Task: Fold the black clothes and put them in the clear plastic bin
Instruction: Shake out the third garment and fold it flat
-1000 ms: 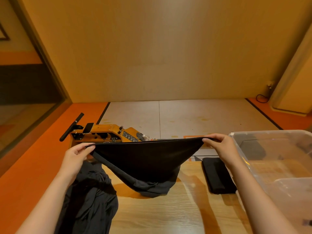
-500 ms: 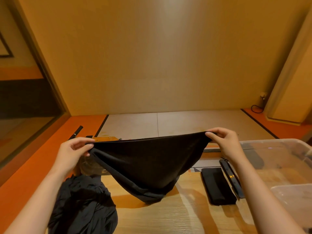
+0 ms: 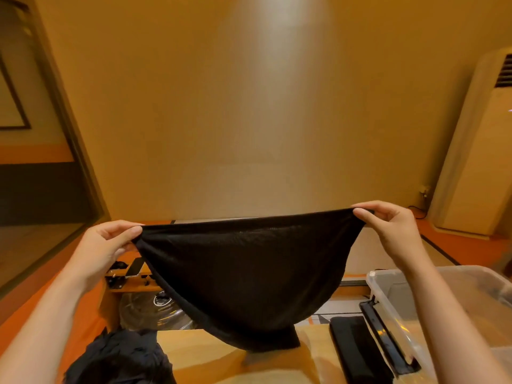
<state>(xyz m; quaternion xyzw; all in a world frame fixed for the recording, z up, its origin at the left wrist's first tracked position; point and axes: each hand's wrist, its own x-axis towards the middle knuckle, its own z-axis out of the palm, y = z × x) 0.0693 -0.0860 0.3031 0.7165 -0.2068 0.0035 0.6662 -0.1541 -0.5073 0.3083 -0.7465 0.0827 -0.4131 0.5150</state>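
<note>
Left hand (image 3: 104,242): pinches one top corner of the cloth (image 3: 243,275).
Right hand (image 3: 393,228): pinches the other corner.
Cloth: hangs between them, above the table (image 3: 210,353).
Bin (image 3: 388,297): at right.
Pile (image 3: 122,358): bottom left.

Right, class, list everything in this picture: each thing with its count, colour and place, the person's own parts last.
light wooden table: one, pale wood, bottom centre.
black fabric garment: one, black, held stretched in the air above the table.
crumpled pile of black clothes: one, black, near left of the table.
clear plastic bin: one, transparent, at the right.
flat black rectangular pad: one, black, on the table left of the bin.
orange machine: one, orange, beyond the table at left.
tall white air conditioner: one, white, far right.
hands: two; left hand and right hand each pinch a top corner of the garment.
</note>
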